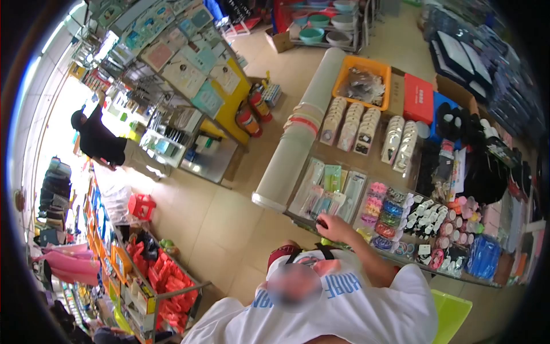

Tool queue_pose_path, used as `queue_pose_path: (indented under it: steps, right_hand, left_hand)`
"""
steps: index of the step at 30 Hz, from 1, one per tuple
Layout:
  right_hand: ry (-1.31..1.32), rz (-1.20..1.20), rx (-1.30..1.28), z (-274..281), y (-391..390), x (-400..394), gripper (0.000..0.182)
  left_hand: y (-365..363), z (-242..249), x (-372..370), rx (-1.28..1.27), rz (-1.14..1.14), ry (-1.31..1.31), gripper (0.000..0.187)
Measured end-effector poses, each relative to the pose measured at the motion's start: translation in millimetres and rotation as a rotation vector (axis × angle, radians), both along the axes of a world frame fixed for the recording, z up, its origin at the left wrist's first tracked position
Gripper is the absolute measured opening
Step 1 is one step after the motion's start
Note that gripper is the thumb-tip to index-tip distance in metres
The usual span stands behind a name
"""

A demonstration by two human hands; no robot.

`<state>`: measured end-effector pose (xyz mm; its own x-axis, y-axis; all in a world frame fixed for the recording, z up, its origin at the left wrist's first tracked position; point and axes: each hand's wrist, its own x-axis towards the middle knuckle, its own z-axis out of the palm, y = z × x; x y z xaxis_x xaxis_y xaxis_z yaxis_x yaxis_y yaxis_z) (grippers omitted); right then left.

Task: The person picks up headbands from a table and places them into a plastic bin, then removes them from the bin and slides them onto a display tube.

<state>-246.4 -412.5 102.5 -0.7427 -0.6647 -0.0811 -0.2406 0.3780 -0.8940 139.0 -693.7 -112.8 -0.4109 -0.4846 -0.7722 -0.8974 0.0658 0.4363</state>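
Note:
My right hand (337, 229) is at the near left edge of the goods table, its fingers closed around a small dark thing that I cannot make out. Just beyond it, a clear tray (350, 202) holds packets of slim items and a green-backed pack (332, 178). To the right of the hand are packs of coloured hair ties (376, 202). My left hand is not in view; the white sleeve on that side shows at the bottom.
A long wrapped roll (295, 137) lies along the table's left edge. Fire extinguishers (248, 121) stand by a display rack. A person in dark clothing (102, 137) is at the far left, near a red stool (141, 207). A green chair (450, 315) is at lower right.

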Motion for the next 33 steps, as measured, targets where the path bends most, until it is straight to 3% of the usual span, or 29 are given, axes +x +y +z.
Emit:
queue_pose_path:
  steps: [6,10,11,14,17,20,22,23,24,26,27,28,29,31,33]
  right_hand:
    - [-0.140,-0.092,0.131,17.7,21.1,70.3,0.024]
    - [0.045,-0.235,0.151,-21.1,47.8,143.1,0.029]
    - [-0.027,-0.255,0.227,-37.5,58.6,164.2,0.029]
    - [-0.244,-0.373,0.387,-134.9,106.4,241.5,0.028]
    - [-0.509,-0.741,0.459,-293.5,181.7,380.2,0.034]
    - [-0.989,-0.846,0.599,-268.8,207.5,512.8,0.036]
    - [-1.184,-0.841,0.600,-253.4,200.7,571.8,0.038]
    - [-1.177,-0.885,0.595,-244.9,197.3,589.6,0.039]
    - [-1.014,-1.041,0.605,-248.0,197.2,613.1,0.040]
    - [-0.792,-1.286,0.600,-247.9,194.0,651.9,0.045]
    - [-0.916,-1.433,0.360,-221.9,188.0,659.3,0.048]
    - [-0.836,-1.589,0.442,-248.5,180.9,678.0,0.050]
    - [-0.854,-1.514,0.447,-262.2,184.8,691.8,0.051]
    - [-1.057,-1.883,0.286,-278.3,182.3,713.0,0.053]
    - [-0.931,-1.975,0.182,-295.0,186.3,742.7,0.053]
  left_hand:
    - [-21.4,-40.9,-13.7,0.091,-0.357,-0.105,0.027]
    - [-82.1,-72.6,-62.1,0.055,-0.481,-0.120,0.029]
    - [-92.7,-76.6,-80.8,0.062,-0.460,-0.126,0.029]
    - [-72.8,21.8,-140.4,-0.046,-0.426,0.161,0.035]
    - [-62.4,12.4,-160.5,-0.050,-0.522,0.285,0.037]
    - [-25.4,-59.9,-132.9,0.063,-0.624,0.174,0.034]
    - [0.2,-77.0,-102.0,0.167,-0.804,0.008,0.023]
    - [9.0,-76.2,-88.4,0.398,-0.917,0.083,0.029]
    - [26.1,-80.0,-60.6,0.496,-0.839,-0.003,0.018]
    - [61.8,-78.2,-20.8,0.390,-1.104,-0.003,0.019]
    - [71.3,-75.6,-10.2,0.325,-1.222,-0.005,0.019]
    - [81.4,-71.0,-5.5,0.274,-1.322,-0.007,0.020]
    - [91.5,-66.4,-5.2,0.225,-1.414,-0.012,0.020]
    - [113.6,-56.3,-13.8,0.144,-1.524,-0.010,0.022]
    - [141.6,-44.1,-31.3,0.061,-1.596,0.026,0.023]
